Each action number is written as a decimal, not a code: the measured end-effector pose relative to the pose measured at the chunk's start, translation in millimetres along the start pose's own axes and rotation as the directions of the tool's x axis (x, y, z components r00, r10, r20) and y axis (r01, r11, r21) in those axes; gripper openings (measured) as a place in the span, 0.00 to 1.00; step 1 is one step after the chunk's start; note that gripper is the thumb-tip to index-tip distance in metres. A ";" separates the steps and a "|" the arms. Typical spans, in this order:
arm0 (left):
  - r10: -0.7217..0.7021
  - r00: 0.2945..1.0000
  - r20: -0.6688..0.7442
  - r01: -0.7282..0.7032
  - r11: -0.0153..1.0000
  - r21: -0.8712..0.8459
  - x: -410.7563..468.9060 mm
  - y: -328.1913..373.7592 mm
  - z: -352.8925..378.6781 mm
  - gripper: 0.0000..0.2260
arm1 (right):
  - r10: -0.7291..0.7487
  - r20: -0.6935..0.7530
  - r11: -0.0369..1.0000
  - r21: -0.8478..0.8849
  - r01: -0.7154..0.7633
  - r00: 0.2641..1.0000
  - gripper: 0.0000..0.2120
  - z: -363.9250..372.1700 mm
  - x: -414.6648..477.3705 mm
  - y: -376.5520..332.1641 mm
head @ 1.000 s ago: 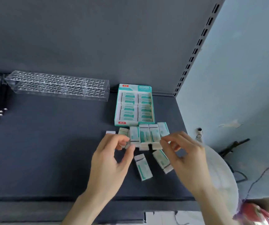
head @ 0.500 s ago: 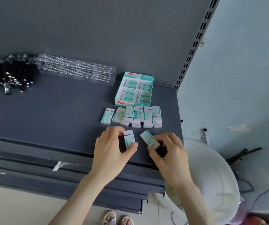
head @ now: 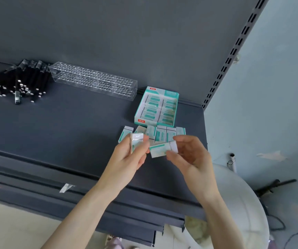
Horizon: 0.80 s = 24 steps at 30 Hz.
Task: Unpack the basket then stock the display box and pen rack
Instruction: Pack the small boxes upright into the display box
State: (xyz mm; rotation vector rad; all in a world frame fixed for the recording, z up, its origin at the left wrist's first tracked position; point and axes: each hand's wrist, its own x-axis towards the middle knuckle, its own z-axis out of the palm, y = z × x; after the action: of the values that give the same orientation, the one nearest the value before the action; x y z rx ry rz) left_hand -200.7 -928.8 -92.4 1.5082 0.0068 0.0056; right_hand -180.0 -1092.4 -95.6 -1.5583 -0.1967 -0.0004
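Black pens [head: 18, 81] lay piled far left, clear pen rack [head: 94, 81] just beside them. My left hand [head: 126, 159] gripped 1 white-and-teal eraser [head: 136, 139] upright above the shelf [head: 72, 132]. My right hand [head: 191, 157] pinched a 2nd eraser [head: 159, 150] sideways, close to it. Loose erasers [head: 162, 135] sat in a row just before the teal display box [head: 170, 94].

The display box [head: 170, 94] is teal and white with small red labels, the erasers [head: 160, 134] white in teal-printed sleeves, the pen rack [head: 93, 80] clear with rows of round holes, the pens [head: 24, 78] black with silvery tips, the shelf [head: 63, 126] dark grey.
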 end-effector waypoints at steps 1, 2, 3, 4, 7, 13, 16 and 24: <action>0.018 0.999 0.031 -0.019 0.999 0.029 6.5 3.9 -2.2 0.05 | -0.001 -0.015 1.000 0.027 0.002 1.000 0.10 2.0 6.4 -2.0; 0.028 0.999 0.045 -0.031 0.997 0.064 13.1 6.1 -5.5 0.05 | -0.004 -0.033 0.999 0.054 0.006 0.999 0.09 4.5 12.8 -3.4; 0.031 0.998 0.056 -0.036 0.995 0.090 19.4 7.2 -8.5 0.05 | -0.007 -0.051 0.997 0.081 0.011 0.999 0.08 7.7 19.4 -4.4; 0.029 0.997 0.065 -0.035 0.995 0.092 25.6 7.3 -11.8 0.06 | -0.012 -0.065 0.994 0.105 0.019 0.998 0.07 11.5 25.9 -4.9; -0.020 0.995 0.093 0.024 0.999 -0.035 45.8 9.8 -22.4 0.06 | -0.031 -0.030 0.989 0.145 0.035 0.999 0.06 26.6 44.4 -5.3; -0.060 0.987 0.146 0.068 0.996 -0.055 91.1 11.1 -49.8 0.09 | -0.088 -0.074 0.992 0.083 0.095 0.993 0.04 52.9 86.8 -7.5; -0.078 0.987 0.140 0.091 0.992 -0.087 115.1 11.3 -65.8 0.14 | -0.094 -0.066 0.993 -0.073 0.089 0.993 0.06 58.0 101.5 -6.1; -0.111 0.968 0.227 0.123 0.992 -0.038 158.4 6.2 -70.6 0.04 | -0.188 -0.031 0.831 -0.537 0.142 0.982 0.15 51.9 123.9 -0.4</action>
State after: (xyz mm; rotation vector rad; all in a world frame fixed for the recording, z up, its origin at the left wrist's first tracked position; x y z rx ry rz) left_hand -42.9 -856.7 -90.8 1.4472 -0.0855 -0.2581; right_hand -64.7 -1025.5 -79.6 -2.0908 -0.2823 -0.2795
